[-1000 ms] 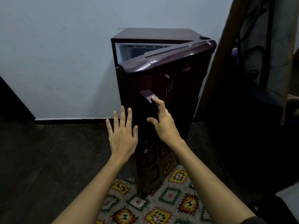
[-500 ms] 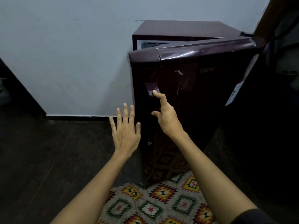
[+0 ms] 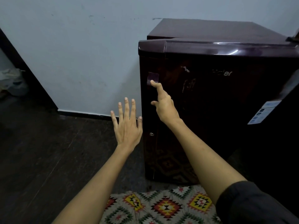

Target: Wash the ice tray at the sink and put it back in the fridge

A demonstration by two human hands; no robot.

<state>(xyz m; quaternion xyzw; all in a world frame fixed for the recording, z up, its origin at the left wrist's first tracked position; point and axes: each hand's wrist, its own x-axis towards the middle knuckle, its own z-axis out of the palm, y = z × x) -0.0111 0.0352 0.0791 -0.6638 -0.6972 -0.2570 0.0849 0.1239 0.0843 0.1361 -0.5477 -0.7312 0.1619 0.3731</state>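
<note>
A small dark maroon fridge (image 3: 210,102) stands against the pale wall, its door almost flush with the cabinet. My right hand (image 3: 163,102) reaches to the door's left side, its index finger stretched out and touching the purple handle patch (image 3: 153,77). My left hand (image 3: 127,123) hovers flat with fingers spread, just left of the door's edge, holding nothing. The ice tray is not in view.
A patterned mat (image 3: 161,206) lies on the dark floor (image 3: 48,159) in front of the fridge. A dark doorway edge (image 3: 24,70) runs along the left. A white label (image 3: 262,113) hangs at the fridge's right side.
The fridge door has swung from wide open to nearly closed, with my right index finger on its handle. The white interior is no longer visible. The view has moved closer.
</note>
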